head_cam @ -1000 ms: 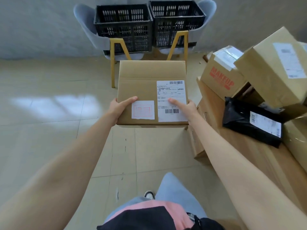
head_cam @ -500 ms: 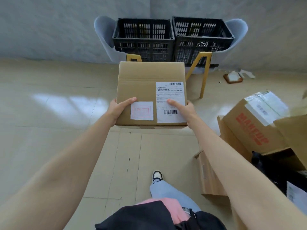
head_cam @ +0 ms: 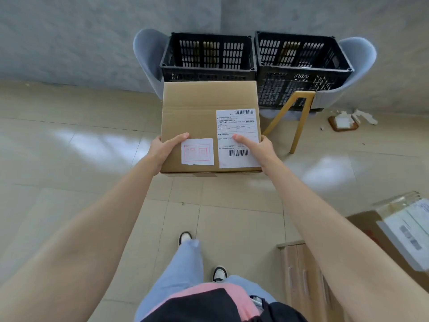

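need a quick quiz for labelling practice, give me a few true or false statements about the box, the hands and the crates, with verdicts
1. The left hand and the right hand hold the cardboard box at its two sides. True.
2. The box lies inside the left crate. False: the hands hold it in the air, nearer the person than the crate.
3. The box top carries a barcode label and a small sticker. True.
4. The left crate and the right crate stand on the floor. False: each sits on a grey chair.
5. The left thumb lies on the barcode label. False: the right thumb does.
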Motion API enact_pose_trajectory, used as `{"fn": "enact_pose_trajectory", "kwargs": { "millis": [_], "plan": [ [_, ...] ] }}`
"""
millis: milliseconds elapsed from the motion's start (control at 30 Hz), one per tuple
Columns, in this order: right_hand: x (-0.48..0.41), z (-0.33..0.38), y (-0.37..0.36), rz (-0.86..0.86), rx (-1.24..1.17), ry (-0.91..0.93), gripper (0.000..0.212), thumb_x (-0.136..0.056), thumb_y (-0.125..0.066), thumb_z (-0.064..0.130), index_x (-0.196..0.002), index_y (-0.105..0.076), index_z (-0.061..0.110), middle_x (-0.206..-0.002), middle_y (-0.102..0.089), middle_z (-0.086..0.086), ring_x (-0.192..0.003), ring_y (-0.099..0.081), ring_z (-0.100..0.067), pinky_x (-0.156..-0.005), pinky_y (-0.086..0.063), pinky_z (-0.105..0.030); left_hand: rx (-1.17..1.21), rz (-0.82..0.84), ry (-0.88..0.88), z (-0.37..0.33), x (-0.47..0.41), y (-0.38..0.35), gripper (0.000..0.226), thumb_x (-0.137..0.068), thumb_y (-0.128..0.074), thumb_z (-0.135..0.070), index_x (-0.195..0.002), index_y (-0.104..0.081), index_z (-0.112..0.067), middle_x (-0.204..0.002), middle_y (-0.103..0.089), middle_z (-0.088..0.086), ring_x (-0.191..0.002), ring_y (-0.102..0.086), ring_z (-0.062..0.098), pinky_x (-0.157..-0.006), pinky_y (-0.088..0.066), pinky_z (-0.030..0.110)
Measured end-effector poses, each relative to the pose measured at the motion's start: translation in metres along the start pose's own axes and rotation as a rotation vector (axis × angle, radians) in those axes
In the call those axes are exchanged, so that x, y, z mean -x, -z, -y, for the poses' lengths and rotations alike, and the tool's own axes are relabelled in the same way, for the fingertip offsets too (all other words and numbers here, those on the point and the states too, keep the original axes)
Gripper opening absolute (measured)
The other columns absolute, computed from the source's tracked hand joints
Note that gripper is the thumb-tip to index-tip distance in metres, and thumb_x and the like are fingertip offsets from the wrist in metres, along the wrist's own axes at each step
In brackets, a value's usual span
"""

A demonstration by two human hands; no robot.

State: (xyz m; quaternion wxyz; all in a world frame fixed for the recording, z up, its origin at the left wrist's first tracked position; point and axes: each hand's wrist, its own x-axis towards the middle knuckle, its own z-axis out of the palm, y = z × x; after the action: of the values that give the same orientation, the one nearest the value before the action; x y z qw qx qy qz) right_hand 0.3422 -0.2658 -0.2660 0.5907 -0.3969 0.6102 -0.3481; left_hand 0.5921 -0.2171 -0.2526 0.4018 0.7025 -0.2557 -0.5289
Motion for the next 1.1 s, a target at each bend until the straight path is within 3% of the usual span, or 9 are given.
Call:
{"fn": "enact_pose_trajectory", "kwargs": {
  "millis": [100,267,367,500,700,800,967,1100],
  "plan": [
    [-0.032,0.011,-0.014,-0.012,0.012,-0.009,0.083,-0.058,-0.088,0.046,-0.126,-0.052,0.015,-0.114,-0.068,0.0,-0.1,-0.067,-0.016,-0.09,-0.055,-0.039,-0.005,0.007,-0.005,-0.015,-0.036,0.003,0.071,-0.07,-0.079,-0.047,-0.127,-0.051,-0.015,-0.11,-0.067,0.002,-0.091,-0.067,0.017,-0.066,-0.053,0.03],
    [-0.094,0.038,-0.047,-0.036,-0.008,0.001,0.077,-0.059,-0.088,0.044,-0.124,-0.056,0.016,-0.111,-0.069,0.001,-0.098,-0.068,-0.016,-0.09,-0.055,-0.04,-0.005,0.04,-0.032,-0.051,-0.113,0.016,0.077,-0.068,-0.08,-0.047,-0.13,-0.049,-0.014,-0.113,-0.066,0.003,-0.097,-0.066,0.019,-0.077,-0.055,0.034],
    [-0.128,0.064,-0.074,-0.049,-0.015,0.006,0.088,-0.05,-0.089,0.05,-0.125,-0.056,0.016,-0.11,-0.07,0.002,-0.097,-0.069,-0.015,-0.09,-0.055,-0.04,-0.006,0.051,-0.046,-0.081,-0.157,0.03,0.078,-0.067,-0.081,-0.048,-0.13,-0.049,-0.014,-0.113,-0.066,0.002,-0.098,-0.065,0.019,-0.08,-0.054,0.034],
    [-0.174,0.096,-0.109,-0.086,-0.043,0.024,0.075,-0.063,-0.087,0.039,-0.125,-0.055,0.014,-0.111,-0.069,0.0,-0.098,-0.068,-0.015,-0.09,-0.055,-0.038,-0.026,0.082,-0.059,-0.125,-0.211,0.052,0.085,-0.059,-0.083,-0.053,-0.128,-0.05,-0.016,-0.114,-0.067,0.002,-0.099,-0.065,0.02,-0.089,-0.053,0.038],
    [-0.227,0.129,-0.145,-0.122,-0.07,0.008,0.084,-0.056,-0.089,0.043,-0.126,-0.055,0.013,-0.111,-0.07,0.0,-0.097,-0.068,-0.016,-0.09,-0.055,-0.04,-0.054,0.103,-0.073,-0.169,-0.278,0.068,0.079,-0.065,-0.081,-0.05,-0.128,-0.049,-0.015,-0.113,-0.066,0.002,-0.1,-0.065,0.019,-0.088,-0.053,0.037],
    [-0.252,0.142,-0.154,-0.142,-0.057,0.01,0.069,-0.065,-0.086,0.037,-0.121,-0.055,0.012,-0.111,-0.069,-0.001,-0.098,-0.068,-0.017,-0.09,-0.055,-0.038,-0.048,0.116,-0.061,-0.184,-0.303,0.07,0.089,-0.057,-0.083,-0.053,-0.13,-0.049,-0.016,-0.114,-0.066,0.002,-0.101,-0.064,0.02,-0.093,-0.052,0.04],
    [-0.296,0.159,-0.161,-0.126,-0.046,0.004,0.064,-0.069,-0.084,0.034,-0.123,-0.057,0.014,-0.11,-0.07,-0.001,-0.093,-0.069,-0.012,-0.079,-0.057,-0.029,-0.048,0.116,-0.048,-0.205,-0.345,0.064,0.075,-0.067,-0.081,-0.048,-0.128,-0.051,-0.016,-0.112,-0.067,0.001,-0.098,-0.065,0.017,-0.08,-0.053,0.032],
    [-0.341,0.176,-0.165,-0.12,-0.055,-0.007,0.06,-0.071,-0.084,0.033,-0.121,-0.057,0.014,-0.106,-0.07,0.002,-0.087,-0.068,-0.008,-0.068,-0.055,-0.022,-0.072,0.112,-0.03,-0.228,-0.386,0.056,0.078,-0.063,-0.082,-0.051,-0.127,-0.052,-0.017,-0.112,-0.068,0.001,-0.099,-0.065,0.019,-0.087,-0.054,0.037]
  ]
}}
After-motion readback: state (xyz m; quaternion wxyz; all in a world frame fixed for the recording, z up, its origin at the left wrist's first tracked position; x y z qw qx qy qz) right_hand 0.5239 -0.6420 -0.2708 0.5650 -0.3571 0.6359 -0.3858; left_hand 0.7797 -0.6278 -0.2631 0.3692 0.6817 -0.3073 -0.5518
